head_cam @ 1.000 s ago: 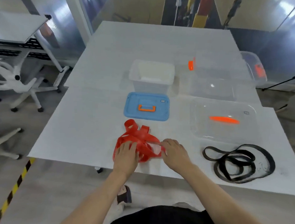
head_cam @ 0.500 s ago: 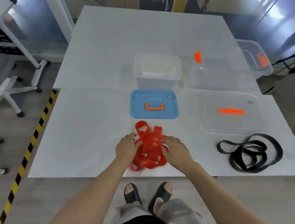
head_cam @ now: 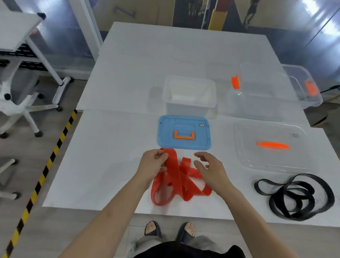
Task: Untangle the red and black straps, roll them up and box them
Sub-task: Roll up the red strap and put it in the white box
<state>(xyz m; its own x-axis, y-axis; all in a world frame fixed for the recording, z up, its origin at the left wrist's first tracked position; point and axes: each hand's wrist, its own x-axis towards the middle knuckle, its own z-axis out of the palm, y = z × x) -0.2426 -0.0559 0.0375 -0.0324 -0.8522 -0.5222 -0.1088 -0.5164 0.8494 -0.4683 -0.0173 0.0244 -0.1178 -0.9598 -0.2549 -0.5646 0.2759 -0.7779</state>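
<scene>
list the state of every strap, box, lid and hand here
red strap, tangled in loops, not yet rolled, one loop lifted
black strap, loose tangled heap on the table, no hand on it
left hand, pinches a loop of the red strap
right hand, open, over the red strap
small box, open
blue lid, off, lying flat
large clear box, open
clear lid, off, lying flat

Both bare forearms reach forward from the bottom of the view, the left hand (head_cam: 154,164) raised with fingers and thumb curled around a fold of the red strap (head_cam: 173,167), the right hand (head_cam: 210,169) just beside it, fingers loosely spread, gripping nothing.
</scene>
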